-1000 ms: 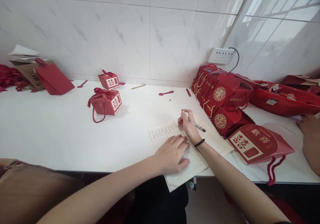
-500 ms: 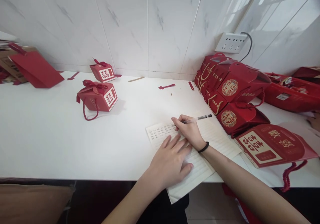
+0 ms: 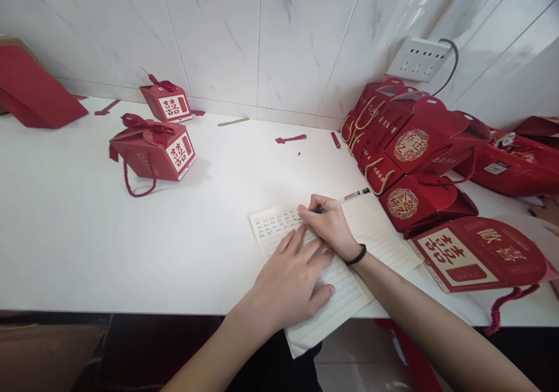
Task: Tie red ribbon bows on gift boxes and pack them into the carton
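Observation:
My right hand (image 3: 328,224) is closed around a clear pen (image 3: 345,198) with a dark end, its tip down at the written lines. Lined paper (image 3: 345,299) lies under both hands, with rows of small handwriting at its upper left. The lower corner of the paper hangs past the table's front edge. Flat on the sheet, its fingers spread, rests my left hand (image 3: 290,284), just below the writing. A black band (image 3: 357,255) circles my right wrist. The exact pen tip is hidden by my fingers.
Stacked red gift boxes (image 3: 406,147) stand at the right, before a red basket (image 3: 519,165). A flatter red box (image 3: 471,255) lies nearer. Two small ribboned boxes, one closer (image 3: 152,150) and one by the wall (image 3: 168,103), sit left. A socket panel (image 3: 418,59) is on the tiled wall.
The camera view has shifted, so the left boxes appear further left and higher. My right hand still grips the pen, and my left hand stays flat on the paper.

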Demonstrator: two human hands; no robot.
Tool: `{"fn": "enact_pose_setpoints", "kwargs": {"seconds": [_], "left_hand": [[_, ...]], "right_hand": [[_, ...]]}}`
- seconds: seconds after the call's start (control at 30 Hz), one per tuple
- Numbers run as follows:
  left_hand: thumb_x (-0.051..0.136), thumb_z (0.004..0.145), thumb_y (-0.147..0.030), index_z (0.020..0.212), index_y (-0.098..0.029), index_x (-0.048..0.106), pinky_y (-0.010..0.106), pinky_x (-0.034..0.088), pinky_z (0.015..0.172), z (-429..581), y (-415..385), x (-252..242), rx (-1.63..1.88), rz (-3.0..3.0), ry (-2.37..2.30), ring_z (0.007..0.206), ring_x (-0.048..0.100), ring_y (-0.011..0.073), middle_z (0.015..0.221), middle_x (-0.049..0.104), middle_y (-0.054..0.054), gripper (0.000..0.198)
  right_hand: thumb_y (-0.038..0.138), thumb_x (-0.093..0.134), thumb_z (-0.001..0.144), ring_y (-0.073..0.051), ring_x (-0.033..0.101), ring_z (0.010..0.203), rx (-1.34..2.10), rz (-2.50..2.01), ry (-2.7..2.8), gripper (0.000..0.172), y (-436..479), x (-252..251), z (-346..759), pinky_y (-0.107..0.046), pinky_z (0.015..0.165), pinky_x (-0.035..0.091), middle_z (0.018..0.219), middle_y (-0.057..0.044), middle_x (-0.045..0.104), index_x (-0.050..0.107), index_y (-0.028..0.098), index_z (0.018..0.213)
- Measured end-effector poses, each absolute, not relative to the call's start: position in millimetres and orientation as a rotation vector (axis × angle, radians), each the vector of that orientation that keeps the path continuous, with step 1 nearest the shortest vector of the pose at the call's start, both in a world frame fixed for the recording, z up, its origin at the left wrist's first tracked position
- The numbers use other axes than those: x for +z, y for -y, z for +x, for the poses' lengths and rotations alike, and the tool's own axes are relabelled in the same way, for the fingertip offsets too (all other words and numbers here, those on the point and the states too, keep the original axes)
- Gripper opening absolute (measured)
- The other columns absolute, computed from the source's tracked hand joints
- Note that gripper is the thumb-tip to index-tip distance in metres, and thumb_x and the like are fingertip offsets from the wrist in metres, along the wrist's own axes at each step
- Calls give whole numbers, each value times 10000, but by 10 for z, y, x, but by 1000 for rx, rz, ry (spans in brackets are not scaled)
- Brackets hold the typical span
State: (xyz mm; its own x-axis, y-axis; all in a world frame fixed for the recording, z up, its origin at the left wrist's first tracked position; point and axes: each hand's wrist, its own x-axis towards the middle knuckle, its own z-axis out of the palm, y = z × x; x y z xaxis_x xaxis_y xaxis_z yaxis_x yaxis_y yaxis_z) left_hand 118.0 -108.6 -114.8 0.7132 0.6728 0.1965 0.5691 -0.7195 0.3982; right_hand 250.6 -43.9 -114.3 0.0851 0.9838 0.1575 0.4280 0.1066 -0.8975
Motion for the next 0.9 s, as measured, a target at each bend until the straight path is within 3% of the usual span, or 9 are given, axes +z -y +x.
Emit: {"fn": "enact_pose_setpoints", "kwargs": {"seconds": [0.9], "left_hand": [[443, 868, -423, 1308, -230, 403, 461, 257, 1096, 1176, 1088, -1143, 488, 2607, -972, 1363, 216, 295, 1298, 486, 56, 482]], "right_hand": [[271, 507, 648, -85, 259, 479, 726, -1508, 1546, 271, 435, -1142, 2506, -224, 438, 229, 470, 65, 277, 294, 195, 499]]}}
